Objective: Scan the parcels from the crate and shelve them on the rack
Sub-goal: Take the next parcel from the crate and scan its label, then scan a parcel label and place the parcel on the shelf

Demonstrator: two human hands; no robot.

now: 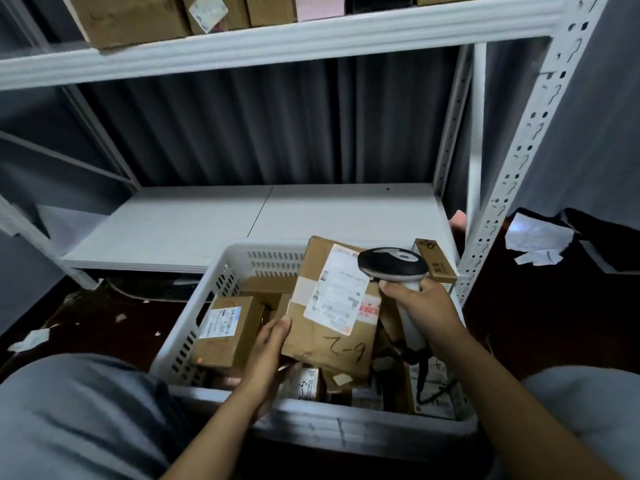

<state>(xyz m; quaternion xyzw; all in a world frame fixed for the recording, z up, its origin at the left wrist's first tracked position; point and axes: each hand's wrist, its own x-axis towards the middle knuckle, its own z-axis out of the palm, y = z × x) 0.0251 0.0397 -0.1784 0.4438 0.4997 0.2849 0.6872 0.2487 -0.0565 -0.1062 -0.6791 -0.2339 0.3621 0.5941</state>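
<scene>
A white slotted crate stands on the floor between my knees, holding several cardboard parcels. My left hand grips the lower left corner of a flat brown parcel with a white label and handwriting, lifted above the crate. My right hand holds the handle of a white and black barcode scanner, its head just over the parcel's upper right corner. A smaller labelled box lies in the crate at the left. The white rack's lower shelf lies right behind the crate.
The rack's upper shelf carries several brown boxes and a pink one. A perforated white upright rises at the right. Torn paper scraps lie on the dark floor at right and left. My grey-clad knees flank the crate.
</scene>
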